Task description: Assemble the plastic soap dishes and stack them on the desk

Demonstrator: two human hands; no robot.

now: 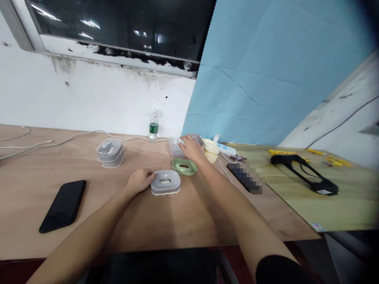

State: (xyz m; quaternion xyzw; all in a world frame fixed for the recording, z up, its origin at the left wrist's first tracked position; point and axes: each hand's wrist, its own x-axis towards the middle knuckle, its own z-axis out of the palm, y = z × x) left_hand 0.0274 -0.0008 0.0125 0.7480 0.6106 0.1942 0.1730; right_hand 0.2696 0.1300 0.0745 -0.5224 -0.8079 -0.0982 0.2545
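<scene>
Left hand (141, 180) rests against the grey soap dish (165, 182), assembled at mid-table, while right hand (192, 148), beyond the green dish (184, 166) behind it, seemingly grips a clear bag (175, 147); two grey dishes (110, 152) sit stacked far left.

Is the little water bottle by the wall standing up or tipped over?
Standing up. The water bottle rests on its base on the wooden table, cap pointing upward.

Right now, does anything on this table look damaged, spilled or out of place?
Nothing on the table looks spilled or broken. The left hand touches the grey soap dish; the right hand rests on a clear plastic bag. Only the wall below the window looks odd: peeling, dark-stained paint.
</scene>
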